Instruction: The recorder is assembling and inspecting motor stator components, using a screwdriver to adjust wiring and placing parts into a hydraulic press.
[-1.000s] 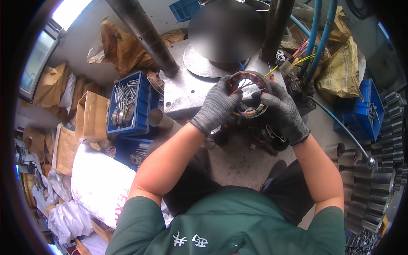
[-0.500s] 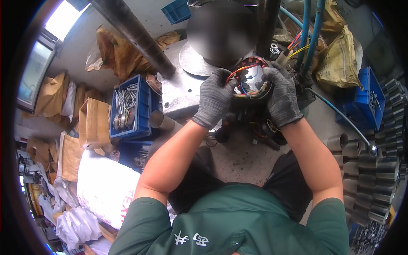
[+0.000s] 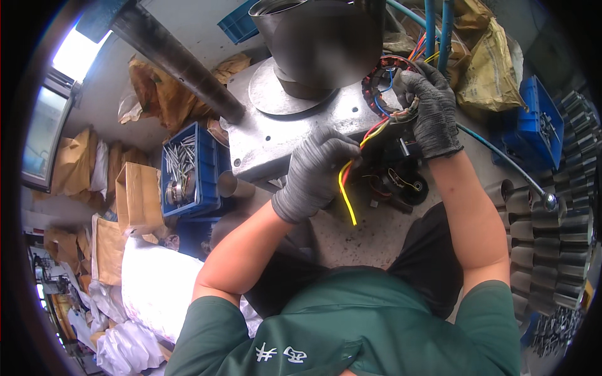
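Observation:
My right hand (image 3: 430,106), in a grey glove, grips the right side of a ring-shaped motor stator (image 3: 375,84) with dark red windings and a blue wire across its opening. The ring is tilted above the right end of the metal press plate (image 3: 338,128). From its lower edge a bundle of yellow and red lead wires (image 3: 346,193) runs down to my left hand (image 3: 320,169), also gloved. The fingers of that hand pinch the bundle, and the loose yellow end hangs below them.
A blurred dark round part (image 3: 326,44) stands on a disc on the plate. A thick steel column (image 3: 182,66) rises at the left. Blue bins (image 3: 210,169) hold metal rods on the left; another bin (image 3: 544,125) is at right, near stacked metal sleeves (image 3: 533,250). Dark motor parts (image 3: 404,182) sit below.
My left hand has left the ring and moved down and left, drawing the lead wires out straight. The ring has tilted and moved slightly up in my right hand.

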